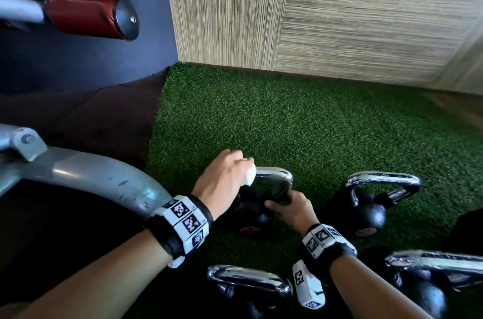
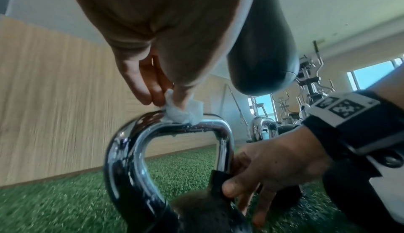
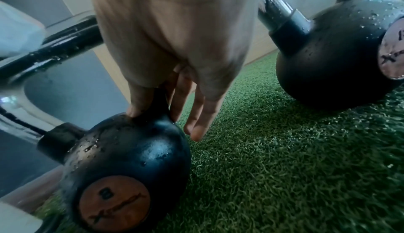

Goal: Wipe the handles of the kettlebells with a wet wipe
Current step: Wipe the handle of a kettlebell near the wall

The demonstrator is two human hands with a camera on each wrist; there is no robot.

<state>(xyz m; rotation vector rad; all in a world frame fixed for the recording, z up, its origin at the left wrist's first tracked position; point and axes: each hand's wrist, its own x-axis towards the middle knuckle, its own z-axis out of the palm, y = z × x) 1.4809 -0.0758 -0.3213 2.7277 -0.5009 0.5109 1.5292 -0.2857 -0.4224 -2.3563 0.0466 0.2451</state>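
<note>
Four kettlebells sit on the turf [image 1: 287, 120]: one [image 1: 257, 210] by its left edge, under both hands, another [image 1: 371, 203] just right of it, two more [image 1: 248, 290] [image 1: 428, 284] nearer, wall [image 1: 339, 18] behind.

Black round cast-iron kettlebell [image 1: 257, 214] with a shiny chrome silver handle [image 1: 277, 177] and a dull reddish-brown round badge [image 3: 114, 202] carrying dark markings. Crumpled white wet wipe [image 2: 181, 112] on the handle's top bar. Second black kettlebell [image 1: 368, 211] beside it, chrome handle, pale pinkish badge. Green artificial turf mat [image 1: 300, 122], dark brown-black floor mat [image 1: 99, 114] to its left. Beige streaked wood-grain wall panel [image 1: 339, 10]; dark blue-grey wall [image 1: 78, 62]. Red padded roller [image 1: 83, 18] with grey metal end cap. Grey painted metal machine frame [image 1: 91, 175]. Black wrist straps with white blocks bearing black-and-white square marker patterns [image 1: 185, 222].
</note>
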